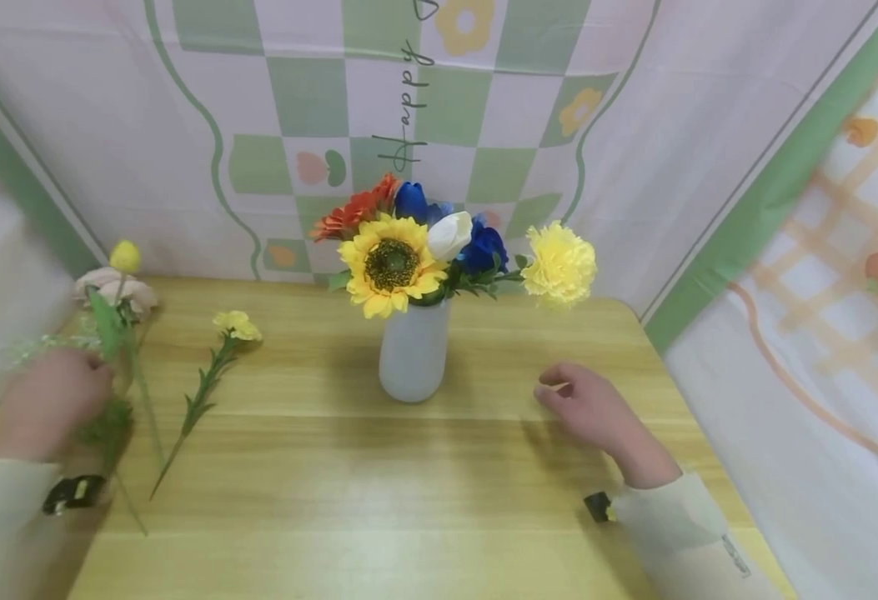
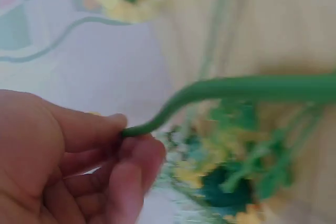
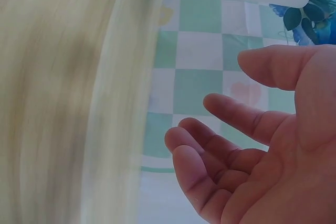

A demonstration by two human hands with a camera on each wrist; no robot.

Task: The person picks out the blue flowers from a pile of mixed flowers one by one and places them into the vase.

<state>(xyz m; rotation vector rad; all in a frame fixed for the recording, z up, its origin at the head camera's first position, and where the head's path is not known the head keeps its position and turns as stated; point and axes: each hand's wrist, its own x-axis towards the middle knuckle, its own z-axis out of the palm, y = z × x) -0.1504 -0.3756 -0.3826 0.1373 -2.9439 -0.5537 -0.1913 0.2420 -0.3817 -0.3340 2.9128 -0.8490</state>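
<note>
At the table's left side, my left hand [image 1: 56,400] pinches between thumb and fingers a narrow green part [image 2: 247,88], stem or leaf, that bends near the fingertips. It seems to belong to the yellow tulip [image 1: 125,257], whose bud stands beside a pale pink flower [image 1: 138,293]. To the right of these lies a yellow carnation [image 1: 238,325] on its green stem. My right hand [image 1: 584,408] hovers over the table with loosely bent fingers and holds nothing. Nearest to it is a white vase [image 1: 413,354] holding a sunflower [image 1: 391,262] and several other flowers.
In the vase also stand orange-red petals [image 1: 356,210], a white tulip [image 1: 449,236], blue blooms [image 1: 484,248] and a large yellow carnation [image 1: 559,265] leaning right. Greenery and a blurred yellow flower [image 2: 244,216] lie under the left hand. A printed cloth [image 1: 454,108] hangs behind the wooden table [image 1: 378,500].
</note>
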